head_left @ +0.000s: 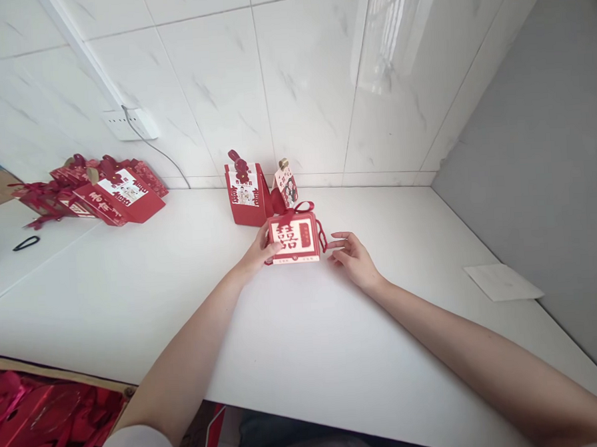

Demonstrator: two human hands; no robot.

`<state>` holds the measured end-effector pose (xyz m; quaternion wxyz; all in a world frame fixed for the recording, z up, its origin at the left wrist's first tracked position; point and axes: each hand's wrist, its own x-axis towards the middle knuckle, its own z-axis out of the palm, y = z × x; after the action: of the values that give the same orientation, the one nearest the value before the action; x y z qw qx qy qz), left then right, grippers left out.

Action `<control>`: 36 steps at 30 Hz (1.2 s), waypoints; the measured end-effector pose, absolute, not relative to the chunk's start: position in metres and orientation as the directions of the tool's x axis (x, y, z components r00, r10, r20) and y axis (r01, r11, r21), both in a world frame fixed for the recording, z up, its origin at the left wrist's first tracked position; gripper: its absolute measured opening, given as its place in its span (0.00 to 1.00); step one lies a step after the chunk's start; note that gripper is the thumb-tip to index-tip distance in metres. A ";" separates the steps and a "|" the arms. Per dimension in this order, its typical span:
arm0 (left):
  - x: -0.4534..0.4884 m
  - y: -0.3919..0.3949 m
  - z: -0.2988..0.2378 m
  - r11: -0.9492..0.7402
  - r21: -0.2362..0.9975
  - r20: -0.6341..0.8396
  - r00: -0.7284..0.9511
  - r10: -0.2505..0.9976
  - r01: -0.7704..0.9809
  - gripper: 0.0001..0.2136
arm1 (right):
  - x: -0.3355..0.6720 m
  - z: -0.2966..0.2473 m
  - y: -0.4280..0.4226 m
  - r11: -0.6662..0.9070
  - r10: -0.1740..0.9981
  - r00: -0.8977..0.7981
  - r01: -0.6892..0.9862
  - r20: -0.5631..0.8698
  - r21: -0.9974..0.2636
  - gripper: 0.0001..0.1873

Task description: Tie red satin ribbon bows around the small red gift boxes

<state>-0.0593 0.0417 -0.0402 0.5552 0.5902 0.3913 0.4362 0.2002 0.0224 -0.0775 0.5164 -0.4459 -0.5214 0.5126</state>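
A small red gift box [296, 238] with a white label and a red ribbon lies on the white table [305, 343] near the wall. My left hand [260, 250] grips its left side, thumb on the front face. My right hand [353, 257] rests just right of the box, fingers loosely spread and apart from it, holding nothing. Behind the box stands an upright red gift box [244, 196] with a bow, and beside it a small tag [286, 184] with a picture.
A pile of flat red boxes [101, 190] lies at the back left below a wall socket [130, 123]. A white paper sheet [502, 281] lies at the right. A carton of red items [43, 417] sits at the lower left. A black loop [26, 243] lies at the far left.
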 end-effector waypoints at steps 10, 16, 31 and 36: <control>-0.064 0.040 -0.036 -0.061 0.998 0.040 0.454 0.890 0.031 0.53 | 0.203 -0.072 0.021 0.072 0.995 -0.064 -0.154 0.083 -0.985 0.26; -0.078 0.056 -0.038 -0.048 0.980 0.082 -0.170 0.982 0.196 0.36 | 0.204 -0.066 0.019 0.010 0.990 -0.137 -0.159 0.032 -0.987 0.27; -0.041 -0.007 0.075 -0.495 0.684 -0.079 0.729 0.680 0.536 0.51 | 0.202 -0.070 0.021 0.013 0.991 -0.126 -0.152 0.032 -0.988 0.17; -0.033 -0.004 0.051 -0.445 0.655 -0.049 0.621 0.782 0.611 0.53 | 0.205 -0.071 0.021 0.011 0.993 -0.119 -0.141 0.028 -0.990 0.17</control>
<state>-0.0334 -0.0040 0.0509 0.3249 0.8397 0.4148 0.1315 0.2047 0.0207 -0.0706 0.5077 -0.4276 -0.4978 0.5582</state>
